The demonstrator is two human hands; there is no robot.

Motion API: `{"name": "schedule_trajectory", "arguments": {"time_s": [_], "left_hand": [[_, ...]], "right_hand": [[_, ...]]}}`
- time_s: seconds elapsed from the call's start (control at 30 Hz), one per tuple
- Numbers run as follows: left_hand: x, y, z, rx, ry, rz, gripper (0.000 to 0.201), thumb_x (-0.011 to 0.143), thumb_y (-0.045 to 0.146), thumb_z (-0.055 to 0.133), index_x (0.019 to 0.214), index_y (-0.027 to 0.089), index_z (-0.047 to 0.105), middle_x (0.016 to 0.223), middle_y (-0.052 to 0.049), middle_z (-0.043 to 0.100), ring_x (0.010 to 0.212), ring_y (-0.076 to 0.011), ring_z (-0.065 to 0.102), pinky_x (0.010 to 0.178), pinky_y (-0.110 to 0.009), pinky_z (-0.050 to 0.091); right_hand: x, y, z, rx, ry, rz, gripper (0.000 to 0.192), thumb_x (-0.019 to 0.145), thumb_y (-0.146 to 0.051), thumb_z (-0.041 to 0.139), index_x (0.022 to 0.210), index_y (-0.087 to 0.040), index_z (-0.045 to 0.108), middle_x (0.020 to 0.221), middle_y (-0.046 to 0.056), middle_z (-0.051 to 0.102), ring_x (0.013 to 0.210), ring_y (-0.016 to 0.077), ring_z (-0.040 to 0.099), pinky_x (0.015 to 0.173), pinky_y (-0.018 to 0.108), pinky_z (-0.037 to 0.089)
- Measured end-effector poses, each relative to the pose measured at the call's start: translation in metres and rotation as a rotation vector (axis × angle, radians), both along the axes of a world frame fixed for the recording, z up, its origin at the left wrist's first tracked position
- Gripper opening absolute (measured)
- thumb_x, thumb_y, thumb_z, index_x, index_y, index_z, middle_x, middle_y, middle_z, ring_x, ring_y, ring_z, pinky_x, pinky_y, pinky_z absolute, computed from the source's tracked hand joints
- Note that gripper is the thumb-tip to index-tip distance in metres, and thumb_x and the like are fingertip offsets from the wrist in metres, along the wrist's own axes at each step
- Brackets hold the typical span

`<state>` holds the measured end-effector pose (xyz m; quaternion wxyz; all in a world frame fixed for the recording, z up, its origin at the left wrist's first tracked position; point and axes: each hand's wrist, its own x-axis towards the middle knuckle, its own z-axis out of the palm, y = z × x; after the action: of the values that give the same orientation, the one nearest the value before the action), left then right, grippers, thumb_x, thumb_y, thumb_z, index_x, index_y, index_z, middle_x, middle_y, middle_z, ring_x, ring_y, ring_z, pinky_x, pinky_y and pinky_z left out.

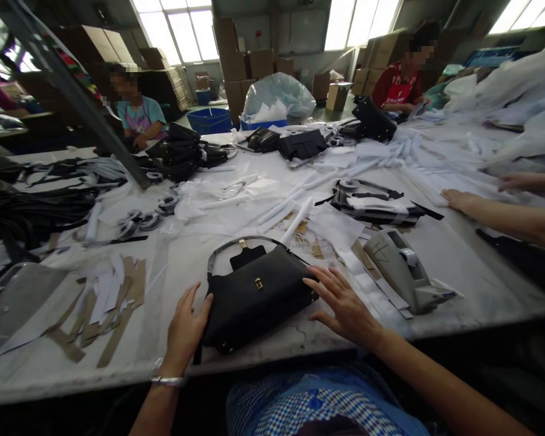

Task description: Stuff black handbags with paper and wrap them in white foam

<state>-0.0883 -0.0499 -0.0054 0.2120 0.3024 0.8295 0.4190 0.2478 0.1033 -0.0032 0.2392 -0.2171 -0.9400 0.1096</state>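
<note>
A black leather handbag (254, 297) with a gold clasp and a wrapped handle lies flat near the front edge of the grey table (458, 260). My left hand (186, 327) rests against the bag's left end, fingers spread, a silver bracelet on the wrist. My right hand (343, 303) lies open with fingers apart, its fingertips touching the bag's right end. Neither hand grips anything.
A grey tape dispenser (404, 269) stands right of the bag. Cardboard strips (113, 303) lie at the left, white paper wraps and tape rolls (140, 219) across the middle. A co-worker's arms (495, 209) reach in from the right. Two seated people and more black bags (181, 151) are at the far side.
</note>
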Motion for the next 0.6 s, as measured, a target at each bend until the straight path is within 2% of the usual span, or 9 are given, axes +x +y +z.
{"name": "schedule_trajectory", "arguments": {"time_s": [0.03,0.1,0.2,0.27,0.37,0.43,0.53,0.6], "left_hand": [[0.003,-0.003,0.003,0.013,0.128,-0.056,0.056,0.088,0.048,0.062,0.137,0.024,0.054,0.150,-0.010,0.049,0.139,-0.0288,0.044,0.119,-0.045,0.030],[0.015,-0.007,0.010,0.025,0.269,-0.259,0.055,0.092,0.050,0.054,0.141,0.027,0.050,0.150,-0.007,0.049,0.140,-0.0261,0.043,0.119,-0.044,0.030],[0.035,-0.012,0.017,-0.073,0.383,-0.585,0.061,0.087,0.052,0.062,0.143,0.031,0.048,0.151,-0.005,0.049,0.140,-0.0280,0.043,0.118,-0.050,0.031],[0.045,-0.018,0.019,-0.160,0.439,-0.697,0.069,0.081,0.053,0.068,0.144,0.033,0.046,0.152,-0.005,0.046,0.139,-0.0296,0.043,0.117,-0.052,0.034],[0.054,-0.029,0.019,-0.211,0.496,-0.765,0.079,0.078,0.049,0.073,0.148,0.034,0.039,0.153,-0.007,0.044,0.138,-0.0293,0.045,0.113,-0.049,0.040],[0.059,-0.032,0.019,-0.213,0.584,-0.777,0.086,0.076,0.045,0.077,0.150,0.034,0.035,0.156,-0.008,0.041,0.140,-0.0310,0.042,0.113,-0.051,0.040],[0.067,-0.029,0.020,-0.182,0.749,-0.794,0.091,0.077,0.039,0.076,0.153,0.034,0.027,0.160,-0.009,0.031,0.145,-0.0331,0.034,0.114,-0.055,0.036],[0.072,-0.027,0.016,-0.152,0.832,-0.820,0.086,0.082,0.037,0.071,0.154,0.032,0.025,0.161,-0.009,0.029,0.145,-0.0322,0.033,0.115,-0.054,0.036]], "right_hand": [[-0.007,0.002,-0.003,-0.011,-0.016,-0.002,0.072,0.089,-0.034,0.067,0.153,-0.026,0.033,0.158,0.013,0.034,0.147,0.0327,0.030,0.118,0.058,0.029],[-0.017,0.006,-0.008,-0.055,0.000,-0.016,0.071,0.089,-0.026,0.067,0.152,-0.028,0.035,0.157,0.012,0.036,0.145,0.0316,0.034,0.115,0.055,0.037],[-0.018,0.005,-0.013,-0.096,0.076,-0.032,0.067,0.089,-0.022,0.064,0.150,-0.031,0.039,0.146,0.011,0.049,0.135,0.0290,0.048,0.109,0.049,0.047],[-0.008,-0.003,-0.011,-0.096,0.082,-0.051,0.063,0.090,-0.025,0.064,0.148,-0.033,0.042,0.141,0.009,0.055,0.130,0.0290,0.053,0.106,0.048,0.051],[0.009,-0.019,0.000,-0.064,0.006,-0.066,0.062,0.091,-0.029,0.064,0.149,-0.034,0.041,0.141,0.007,0.056,0.126,0.0298,0.056,0.103,0.049,0.053],[0.009,-0.027,0.011,-0.013,-0.070,-0.030,0.069,0.089,-0.031,0.067,0.152,-0.032,0.037,0.147,0.007,0.052,0.132,0.0326,0.051,0.110,0.056,0.045],[-0.011,-0.029,0.024,0.027,-0.156,0.091,0.082,0.085,-0.032,0.072,0.155,-0.029,0.030,0.157,0.008,0.037,0.144,0.0351,0.034,0.119,0.062,0.027],[-0.027,-0.027,0.022,0.013,-0.186,0.168,0.086,0.082,-0.030,0.075,0.155,-0.028,0.029,0.159,0.009,0.033,0.146,0.0343,0.031,0.118,0.060,0.028]]}}
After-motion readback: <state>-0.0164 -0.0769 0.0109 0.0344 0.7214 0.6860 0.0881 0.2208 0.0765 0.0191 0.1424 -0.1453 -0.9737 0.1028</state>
